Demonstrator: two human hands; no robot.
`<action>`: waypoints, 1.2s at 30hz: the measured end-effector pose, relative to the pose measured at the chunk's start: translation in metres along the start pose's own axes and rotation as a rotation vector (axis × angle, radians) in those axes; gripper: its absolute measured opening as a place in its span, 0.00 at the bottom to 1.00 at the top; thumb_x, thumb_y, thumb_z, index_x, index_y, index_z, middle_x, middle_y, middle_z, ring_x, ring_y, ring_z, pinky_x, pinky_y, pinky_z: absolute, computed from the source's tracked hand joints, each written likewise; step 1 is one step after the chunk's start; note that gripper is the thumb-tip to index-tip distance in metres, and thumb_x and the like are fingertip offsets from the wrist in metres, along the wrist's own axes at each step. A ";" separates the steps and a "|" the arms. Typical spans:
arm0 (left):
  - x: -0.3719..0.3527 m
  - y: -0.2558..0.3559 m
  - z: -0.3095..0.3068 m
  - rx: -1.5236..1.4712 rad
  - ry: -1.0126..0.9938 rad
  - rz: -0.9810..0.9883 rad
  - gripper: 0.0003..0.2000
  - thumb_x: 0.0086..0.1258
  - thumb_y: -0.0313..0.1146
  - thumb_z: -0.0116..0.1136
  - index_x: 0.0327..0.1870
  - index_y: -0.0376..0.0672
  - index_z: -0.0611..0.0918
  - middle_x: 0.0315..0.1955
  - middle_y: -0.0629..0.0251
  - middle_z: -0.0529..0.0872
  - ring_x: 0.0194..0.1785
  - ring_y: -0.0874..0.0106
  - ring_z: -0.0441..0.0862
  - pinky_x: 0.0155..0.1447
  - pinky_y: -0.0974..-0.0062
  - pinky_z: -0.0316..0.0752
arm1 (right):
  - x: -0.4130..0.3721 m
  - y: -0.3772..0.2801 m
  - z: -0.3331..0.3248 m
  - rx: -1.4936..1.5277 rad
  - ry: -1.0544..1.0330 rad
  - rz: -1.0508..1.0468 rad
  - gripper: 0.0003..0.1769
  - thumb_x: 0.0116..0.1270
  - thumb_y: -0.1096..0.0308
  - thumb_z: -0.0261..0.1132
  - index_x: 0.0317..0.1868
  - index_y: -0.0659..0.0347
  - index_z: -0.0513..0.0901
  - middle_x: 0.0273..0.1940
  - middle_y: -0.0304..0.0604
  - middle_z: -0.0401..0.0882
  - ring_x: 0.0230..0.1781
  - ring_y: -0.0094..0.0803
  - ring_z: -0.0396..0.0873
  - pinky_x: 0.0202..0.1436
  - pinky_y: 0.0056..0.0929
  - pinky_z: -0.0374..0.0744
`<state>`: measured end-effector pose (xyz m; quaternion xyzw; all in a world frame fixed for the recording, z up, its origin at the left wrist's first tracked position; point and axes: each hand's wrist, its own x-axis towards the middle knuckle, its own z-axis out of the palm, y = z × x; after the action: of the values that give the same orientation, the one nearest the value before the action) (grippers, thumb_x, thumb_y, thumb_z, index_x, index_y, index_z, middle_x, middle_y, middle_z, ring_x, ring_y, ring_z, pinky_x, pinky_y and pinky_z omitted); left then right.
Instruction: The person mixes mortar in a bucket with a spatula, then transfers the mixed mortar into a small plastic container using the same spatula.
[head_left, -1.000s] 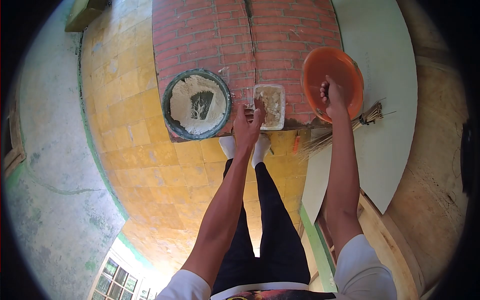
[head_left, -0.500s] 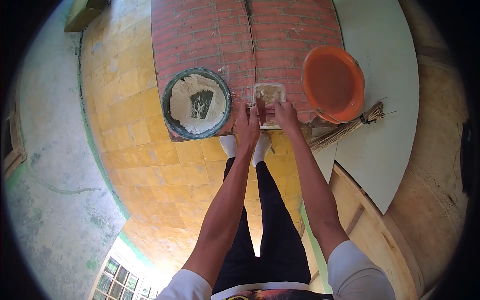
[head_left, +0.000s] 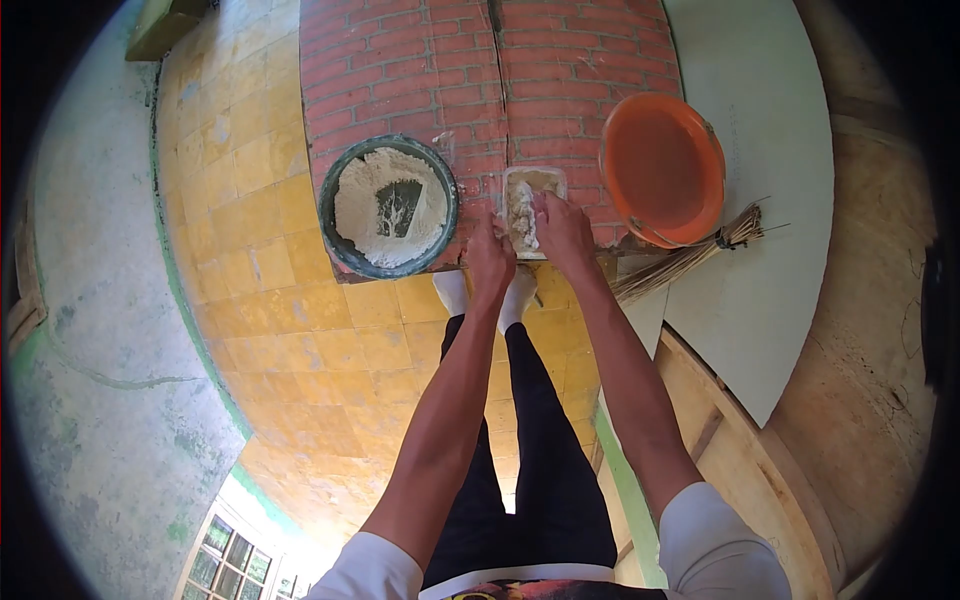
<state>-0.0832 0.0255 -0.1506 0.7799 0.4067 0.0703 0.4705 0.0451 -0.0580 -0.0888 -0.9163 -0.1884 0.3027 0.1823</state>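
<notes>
A white rectangular tub holding a pale, lumpy, floury mass stands at the front edge of the brick-patterned tabletop. Over its right side, my right hand has its fingers bent and closed together, the fingertips by a white-coated patch; what they hold is hidden. My left hand is at the tub's left front corner with its fingers curled together, and whatever is in them does not show. Left of it sits a dark green round basin with white flour heaped around a bare patch of its bottom.
An orange bucket with a wire handle stands on the right. Beside it lies a bundle of thin sticks tied with a dark band. The brick-patterned tabletop extends ahead; yellow floor tiles show below and left.
A thin brown piece seen between my hands no longer shows. My right hand has shifted slightly over the tub, and my left fingers have curled in. The view has moved slightly.
</notes>
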 end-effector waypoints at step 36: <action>-0.002 -0.023 -0.007 0.045 -0.001 0.102 0.21 0.61 0.24 0.60 0.58 0.38 0.81 0.34 0.46 0.86 0.37 0.48 0.86 0.43 0.55 0.80 | -0.031 -0.020 0.034 -0.216 0.219 -0.276 0.13 0.75 0.66 0.62 0.55 0.59 0.85 0.44 0.51 0.83 0.42 0.50 0.87 0.44 0.46 0.87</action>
<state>-0.1011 0.0341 -0.1640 0.8101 0.3676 0.0849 0.4488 -0.0039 -0.0479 -0.0904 -0.9235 -0.3225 0.1515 0.1423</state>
